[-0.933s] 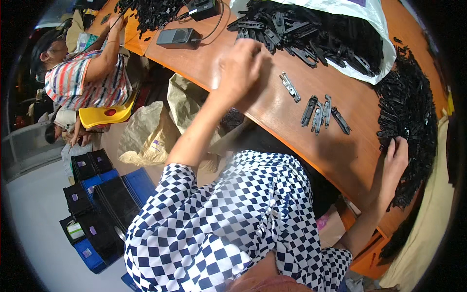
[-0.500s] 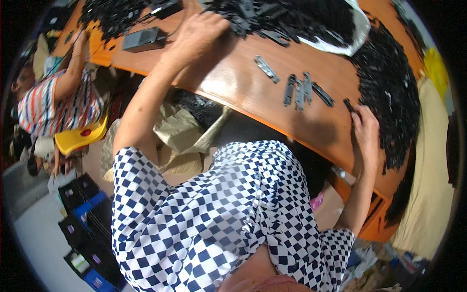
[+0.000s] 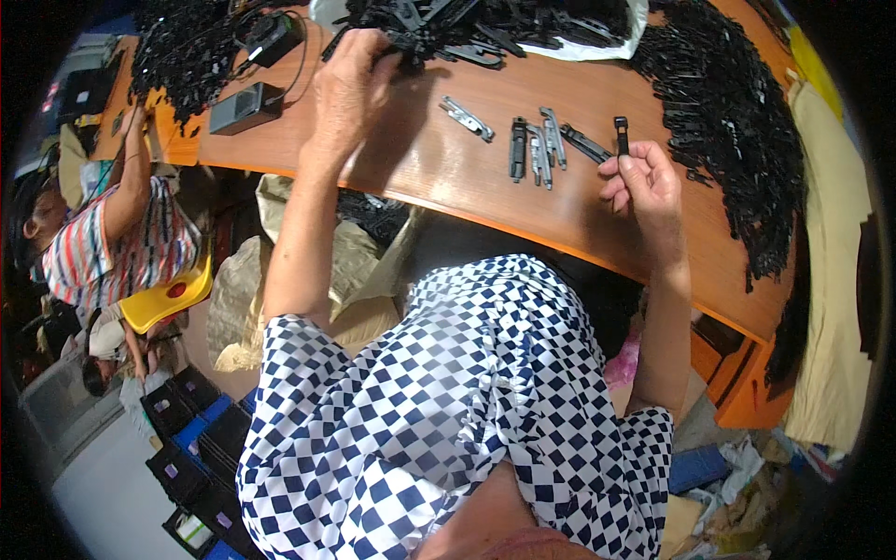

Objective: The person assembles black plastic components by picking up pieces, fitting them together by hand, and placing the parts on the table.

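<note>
My right hand (image 3: 646, 185) pinches a small black plastic clip (image 3: 622, 135) between thumb and fingers, its free end pointing away from me. Left of it lie several loose clip-like plastic parts: a grey one (image 3: 467, 119) by itself, a black one (image 3: 518, 149), a pair of grey ones (image 3: 553, 138) and a dark one (image 3: 588, 145) close to my right fingertips. My left hand (image 3: 353, 89) is at the near edge of a heap of black parts (image 3: 439, 28), its fingers curled together. What those fingers hold, if anything, is hidden.
A white bag's rim (image 3: 611, 49) edges the heap on the brown table (image 3: 420, 149). More black parts (image 3: 723, 121) are piled along the right side. A black power adapter (image 3: 245, 108) with a cable lies at left. Another person (image 3: 121, 224) in a striped shirt sits at far left.
The view has shifted. My right hand has come nearer the loose parts and turned the black clip more upright. My left hand has drawn back slightly, fingers still curled by the heap.
</note>
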